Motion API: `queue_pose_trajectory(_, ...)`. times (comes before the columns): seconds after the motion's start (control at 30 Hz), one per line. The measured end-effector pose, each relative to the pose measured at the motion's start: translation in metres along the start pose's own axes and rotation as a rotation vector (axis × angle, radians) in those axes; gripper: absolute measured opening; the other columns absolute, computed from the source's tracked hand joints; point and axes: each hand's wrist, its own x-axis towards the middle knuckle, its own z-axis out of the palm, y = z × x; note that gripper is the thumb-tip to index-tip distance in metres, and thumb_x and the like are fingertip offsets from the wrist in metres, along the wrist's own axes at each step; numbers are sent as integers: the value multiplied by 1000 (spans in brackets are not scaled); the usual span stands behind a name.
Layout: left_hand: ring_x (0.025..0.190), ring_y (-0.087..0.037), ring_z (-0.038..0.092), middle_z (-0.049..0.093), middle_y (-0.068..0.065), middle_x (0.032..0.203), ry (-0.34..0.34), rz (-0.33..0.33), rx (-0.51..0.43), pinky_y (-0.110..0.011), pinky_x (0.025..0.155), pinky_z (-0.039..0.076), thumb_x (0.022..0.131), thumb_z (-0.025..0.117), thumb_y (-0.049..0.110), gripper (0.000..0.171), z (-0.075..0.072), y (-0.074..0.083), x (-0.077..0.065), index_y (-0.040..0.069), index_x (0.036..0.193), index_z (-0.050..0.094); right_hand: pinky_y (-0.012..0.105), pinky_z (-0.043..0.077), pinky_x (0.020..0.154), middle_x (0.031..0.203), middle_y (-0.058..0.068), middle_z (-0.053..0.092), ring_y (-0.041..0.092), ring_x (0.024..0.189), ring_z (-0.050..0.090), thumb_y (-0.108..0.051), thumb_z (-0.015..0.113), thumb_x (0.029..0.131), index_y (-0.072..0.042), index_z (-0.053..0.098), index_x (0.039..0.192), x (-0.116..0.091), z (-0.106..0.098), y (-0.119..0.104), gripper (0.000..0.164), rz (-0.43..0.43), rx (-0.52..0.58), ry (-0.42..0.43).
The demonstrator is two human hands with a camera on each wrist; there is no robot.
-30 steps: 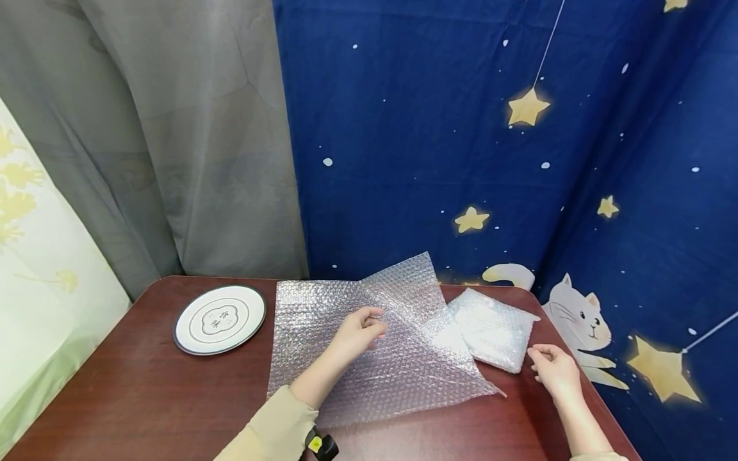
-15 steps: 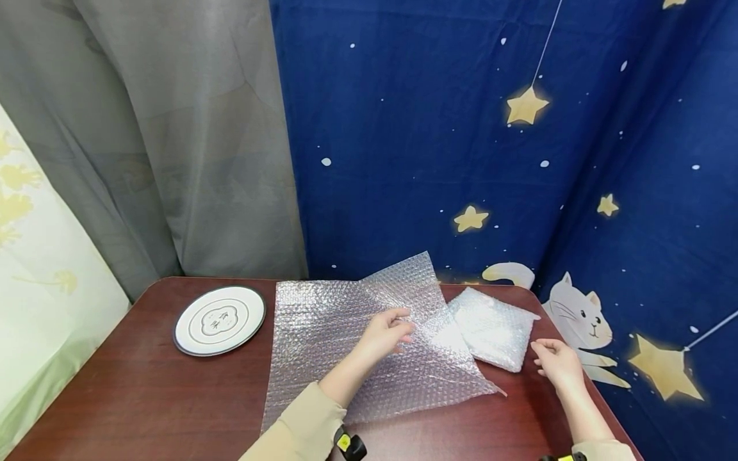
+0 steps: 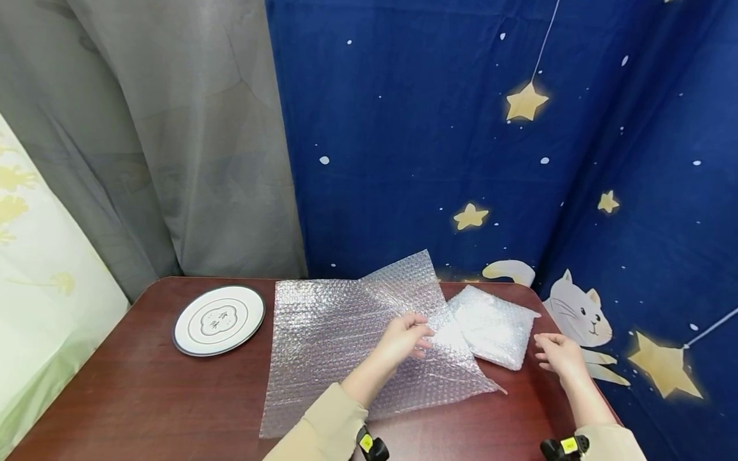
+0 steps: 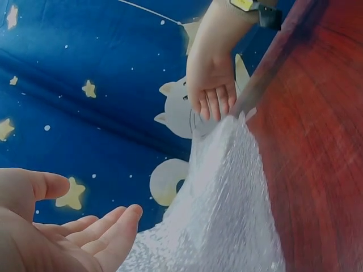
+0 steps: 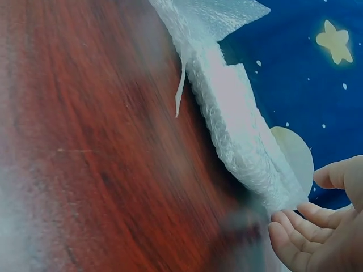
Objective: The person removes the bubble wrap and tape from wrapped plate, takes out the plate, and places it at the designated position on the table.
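Observation:
A sheet of clear bubble wrap [image 3: 323,346] lies spread over the middle of the table, its far right corner sticking up. Above it hovers my left hand [image 3: 398,342], fingers loosely bent and holding nothing. To the right is a flat bubble-wrapped package [image 3: 496,326], partly overlapped by the sheet's right edge. My right hand [image 3: 560,355] is just right of the package, palm turned inward. In the right wrist view, the fingertips [image 5: 278,226] come right up to the end of the wrapped package [image 5: 238,136], with the thumb spread apart.
A white plate [image 3: 219,320] with a dark rim and a printed emblem sits at the table's far left. Brown wooden table [image 3: 144,397] runs beneath everything. Behind it hang a grey curtain [image 3: 219,160] and a blue starry curtain [image 3: 403,128].
My left hand has moved right across the bubble wrap sheet, towards the package. My right hand has shifted slightly away from me and right. The sheet, package and plate stay put.

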Motion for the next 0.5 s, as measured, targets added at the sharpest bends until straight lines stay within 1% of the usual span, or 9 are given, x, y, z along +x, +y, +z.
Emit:
queue_pose_trajectory(0.13,90,-37,67,68,-14,97,-9,-10,-37,-38,70,58,89,55,9,38,9,-3,2,-12,121,54,31,57,68,121,39,49,20,81,64,-29,46,99,18,40,128,6,-2,1,56,19,35,-12)
queue_pose_trajectory(0.33,84,-36,68,69,-18,94,17,-31,-102,-40,68,58,87,55,6,30,25,-8,6,-11,112,57,30,57,68,124,40,46,18,80,64,-31,46,99,19,37,129,14,-4,-1,59,40,48,-35)
queue_pose_trajectory(0.5,82,-34,69,69,-18,93,25,-55,-127,-37,67,58,88,55,7,35,35,-14,7,-14,116,54,29,57,67,118,36,52,12,73,63,-30,50,98,18,38,130,22,-1,0,59,76,87,-31)
